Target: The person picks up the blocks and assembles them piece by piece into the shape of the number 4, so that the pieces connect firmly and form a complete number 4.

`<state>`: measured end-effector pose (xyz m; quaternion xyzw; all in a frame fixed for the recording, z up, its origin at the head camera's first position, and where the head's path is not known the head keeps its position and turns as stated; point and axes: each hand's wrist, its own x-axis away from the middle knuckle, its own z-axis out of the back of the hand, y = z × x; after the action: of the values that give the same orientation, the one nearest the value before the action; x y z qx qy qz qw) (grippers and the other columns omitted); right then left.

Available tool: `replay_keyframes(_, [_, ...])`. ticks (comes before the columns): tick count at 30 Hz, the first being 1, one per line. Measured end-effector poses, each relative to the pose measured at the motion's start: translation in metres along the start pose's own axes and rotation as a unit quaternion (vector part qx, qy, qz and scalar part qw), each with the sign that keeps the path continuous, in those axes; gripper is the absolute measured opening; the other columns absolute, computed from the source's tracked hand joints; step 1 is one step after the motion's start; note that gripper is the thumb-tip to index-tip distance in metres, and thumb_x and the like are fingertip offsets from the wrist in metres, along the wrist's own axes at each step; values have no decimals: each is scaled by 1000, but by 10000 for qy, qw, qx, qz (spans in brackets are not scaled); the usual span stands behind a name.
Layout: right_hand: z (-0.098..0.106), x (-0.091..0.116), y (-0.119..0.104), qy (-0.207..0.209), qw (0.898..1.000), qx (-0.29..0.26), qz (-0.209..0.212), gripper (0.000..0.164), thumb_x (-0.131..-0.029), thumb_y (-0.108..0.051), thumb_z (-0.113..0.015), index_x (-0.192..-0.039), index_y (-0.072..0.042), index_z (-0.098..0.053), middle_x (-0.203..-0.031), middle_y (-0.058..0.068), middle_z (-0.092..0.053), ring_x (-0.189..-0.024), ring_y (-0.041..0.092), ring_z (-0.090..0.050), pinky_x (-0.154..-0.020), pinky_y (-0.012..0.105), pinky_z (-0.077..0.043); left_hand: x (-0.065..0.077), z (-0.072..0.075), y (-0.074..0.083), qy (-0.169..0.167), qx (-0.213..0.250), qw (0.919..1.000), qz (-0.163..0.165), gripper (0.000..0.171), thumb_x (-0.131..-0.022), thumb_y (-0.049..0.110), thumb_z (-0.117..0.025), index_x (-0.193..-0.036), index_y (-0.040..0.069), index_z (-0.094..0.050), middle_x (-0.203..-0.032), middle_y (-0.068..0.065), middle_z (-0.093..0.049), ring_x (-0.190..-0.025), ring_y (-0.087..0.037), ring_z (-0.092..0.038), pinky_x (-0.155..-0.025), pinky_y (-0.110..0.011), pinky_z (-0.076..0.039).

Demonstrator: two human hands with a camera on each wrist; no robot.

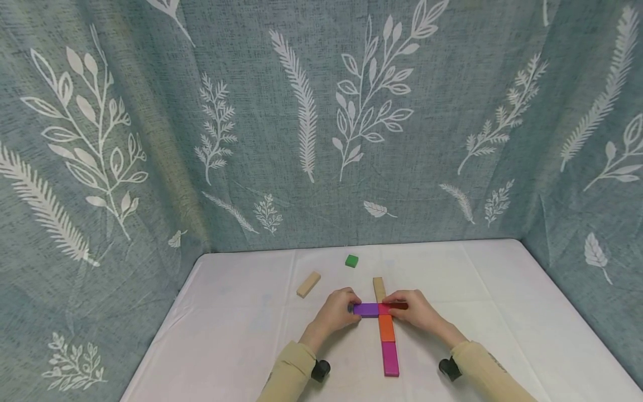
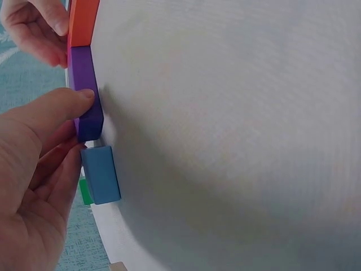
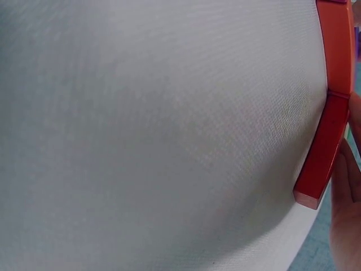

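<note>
My left hand (image 1: 340, 308) pinches a purple block (image 1: 366, 310) lying flat, with the thumb on its near side. A blue block (image 2: 101, 175) stands just past the purple one's outer end, mostly hidden by the hand in the head view. From the other side, my right hand (image 1: 417, 310) holds a dark red block (image 3: 322, 149) by its inner end, beside a pinkish-red piece (image 1: 383, 309) in the middle. An orange block (image 1: 387, 328) and a magenta block (image 1: 390, 358) run toward me from that middle, and a plain wooden block (image 1: 379, 289) runs away from it.
Another plain wooden block (image 1: 308, 284) lies at an angle on the white-covered table (image 1: 477, 290), left of the row. A small green block (image 1: 351, 261) sits farther back. Behind the table hangs a patterned teal curtain (image 1: 321, 212).
</note>
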<state>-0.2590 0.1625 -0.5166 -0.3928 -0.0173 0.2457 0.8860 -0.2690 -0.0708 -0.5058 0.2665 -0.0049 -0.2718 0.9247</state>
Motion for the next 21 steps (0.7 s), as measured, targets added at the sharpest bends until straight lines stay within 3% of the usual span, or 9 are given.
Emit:
replay_keyframes(16, [0,0,0,-17,10000,59,-1,22,-85,-9,-69,-107,-4,-70,-103,9,-72,-93,22,-66,-82,32,-56,3,3,1,210,333,9991,-132,36,-71,13,-81,-103,0,-70,-94,-9,-65,-84,-18,-60,-79,-26,-49])
replay_keyframes(21, [0,0,-1,-21,10000,49,-49,23,-85,-9,-69,-107,-5,-70,-104,8,-71,-94,22,-66,-83,31,-56,6,4,3,297,538,9981,24,40,-73,14,-80,-108,0,-68,-100,-10,-64,-92,-22,-61,-83,-30,-51])
